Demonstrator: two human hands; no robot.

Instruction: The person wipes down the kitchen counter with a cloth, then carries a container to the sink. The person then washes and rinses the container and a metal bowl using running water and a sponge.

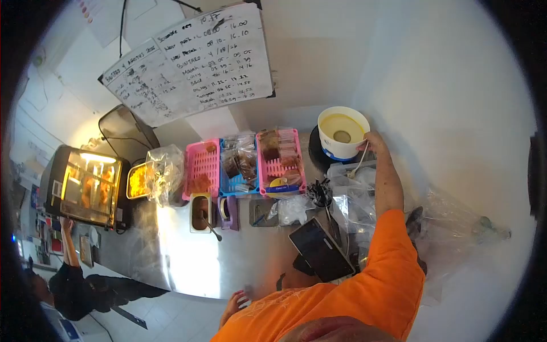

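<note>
At the far right of the counter, my right hand [373, 142] is closed at the rim of a round white tub [327, 135] with a blue band and a yellowish inside. A thin white cord [362, 159] hangs from its fingers towards clear plastic containers. The tub stands on a round black base [314, 149]. My left hand [235, 302] is low by the counter's front edge, its fingers loosely bent and apart, and I see nothing held in it.
Pink baskets [194, 171] and a blue basket [231, 183] hold packets. A metal container [200, 219] with a ladle, a tape dispenser [228, 214] and a black tablet [322, 249] stand nearer. A lit display warmer [88, 185] is left. Another person [74, 290] works there.
</note>
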